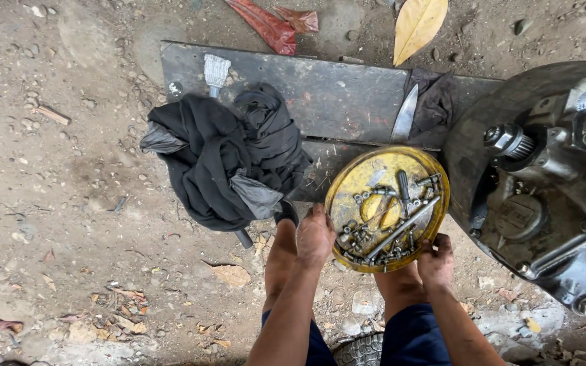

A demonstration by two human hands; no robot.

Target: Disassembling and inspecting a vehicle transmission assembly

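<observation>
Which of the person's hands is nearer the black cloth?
Left. The left hand grips the yellow dish's near-left rim, just right of the black cloth; the right hand is across the dish.

Bare dirt ground (69, 203) strewn with pebbles, dry leaves and scraps lies in flat daylight. A dark, worn board (320, 88) rests on it, a large yellow leaf (418, 22) just beyond.

One yellow dish (374, 167) holding a heap of bolts (384, 224) — too many and too tangled to count. One black cloth (218, 152), one brush (216, 71), one knife blade (405, 115), one yellow leaf (418, 20) — and two red scraps (276, 26).
</observation>
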